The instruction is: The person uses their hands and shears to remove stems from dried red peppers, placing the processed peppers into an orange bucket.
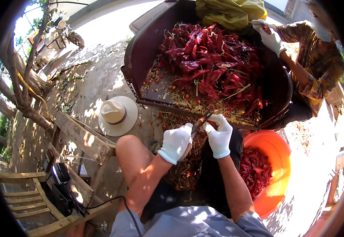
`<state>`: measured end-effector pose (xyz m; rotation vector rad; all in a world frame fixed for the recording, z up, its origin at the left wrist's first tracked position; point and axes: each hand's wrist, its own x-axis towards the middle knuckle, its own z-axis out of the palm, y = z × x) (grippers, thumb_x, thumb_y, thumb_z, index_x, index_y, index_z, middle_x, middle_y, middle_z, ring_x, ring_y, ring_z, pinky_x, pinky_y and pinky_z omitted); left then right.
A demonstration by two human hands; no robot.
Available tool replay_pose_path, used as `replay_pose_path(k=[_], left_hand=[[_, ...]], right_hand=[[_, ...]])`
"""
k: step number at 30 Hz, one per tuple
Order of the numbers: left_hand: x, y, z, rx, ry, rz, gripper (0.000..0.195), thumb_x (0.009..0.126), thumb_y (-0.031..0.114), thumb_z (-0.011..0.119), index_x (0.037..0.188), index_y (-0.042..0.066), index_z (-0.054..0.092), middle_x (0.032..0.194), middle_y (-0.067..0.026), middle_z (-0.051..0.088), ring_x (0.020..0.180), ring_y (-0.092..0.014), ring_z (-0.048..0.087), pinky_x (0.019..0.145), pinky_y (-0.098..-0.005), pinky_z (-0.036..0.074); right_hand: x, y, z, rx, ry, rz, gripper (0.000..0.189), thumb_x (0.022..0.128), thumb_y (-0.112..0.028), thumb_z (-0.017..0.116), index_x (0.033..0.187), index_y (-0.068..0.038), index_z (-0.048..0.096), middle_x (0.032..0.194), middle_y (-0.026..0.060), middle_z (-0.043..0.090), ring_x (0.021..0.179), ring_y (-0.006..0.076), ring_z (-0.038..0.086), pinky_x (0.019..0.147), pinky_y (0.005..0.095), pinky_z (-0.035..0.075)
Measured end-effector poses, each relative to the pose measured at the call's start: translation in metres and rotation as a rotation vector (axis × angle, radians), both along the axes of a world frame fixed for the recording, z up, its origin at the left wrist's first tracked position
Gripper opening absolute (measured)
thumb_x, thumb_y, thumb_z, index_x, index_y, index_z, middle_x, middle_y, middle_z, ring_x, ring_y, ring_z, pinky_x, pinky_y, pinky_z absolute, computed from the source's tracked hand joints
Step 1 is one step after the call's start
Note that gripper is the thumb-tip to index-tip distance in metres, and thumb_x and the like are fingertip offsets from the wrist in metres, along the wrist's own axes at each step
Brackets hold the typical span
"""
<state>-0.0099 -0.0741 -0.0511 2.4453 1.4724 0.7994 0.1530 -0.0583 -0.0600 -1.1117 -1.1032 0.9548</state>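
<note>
My gloved left hand [176,142] grips dark-bladed scissors [196,126], their blades pointing up and away from me. Close beside it, my gloved right hand [219,134] pinches a small red piece of dried chili pepper [202,119] at the blades; the fingers hide most of it. Both hands are over my knees, at the near edge of a dark metal cart bed [157,38]. A large heap of dried red chili peppers [210,62] fills much of that bed, with loose yellow seeds [172,96] and stems at its near side.
An orange plastic tub [278,174] holding red chili pieces [255,169] stands by my right leg. Across the cart, a co-worker's gloved hands [268,37] hold a pepper. A pale brimmed hat [115,114] lies on the ground, left. Wooden chair [32,207] and black cable [112,200] are lower left.
</note>
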Motion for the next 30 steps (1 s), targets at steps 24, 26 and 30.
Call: replay_pose_path(k=[24,26,30], left_hand=[[-0.059,0.092,0.040,-0.160,0.250,0.623,0.032,0.080,0.030,0.069,0.104,0.009,0.067,0.084,-0.0147,0.072,0.082,-0.034,0.071,0.074,-0.0452,0.055],[-0.070,0.110,0.039,-0.091,0.272,0.643,0.025,0.080,0.030,0.069,0.093,0.009,0.067,0.081,-0.0139,0.072,0.082,-0.034,0.070,0.072,-0.0456,0.054],[-0.066,0.135,0.038,-0.140,0.370,0.641,0.032,0.083,0.036,0.068,0.104,0.012,0.070,0.091,-0.0141,0.072,0.089,-0.035,0.069,0.076,-0.0458,0.054]], right_hand=[[0.010,-0.002,0.013,0.163,-0.226,-0.015,0.019,0.076,0.003,0.078,0.093,0.000,0.072,0.093,0.0075,0.068,0.084,0.0153,0.068,0.076,0.0270,0.055],[0.010,0.001,0.010,0.138,-0.214,0.033,0.020,0.077,0.003,0.078,0.096,0.000,0.073,0.095,0.0060,0.066,0.086,0.0140,0.068,0.077,0.0256,0.056],[0.012,-0.002,0.020,0.026,-0.103,0.067,0.020,0.081,-0.002,0.078,0.101,-0.001,0.074,0.094,0.0047,0.068,0.086,0.0121,0.068,0.078,0.0253,0.055]])
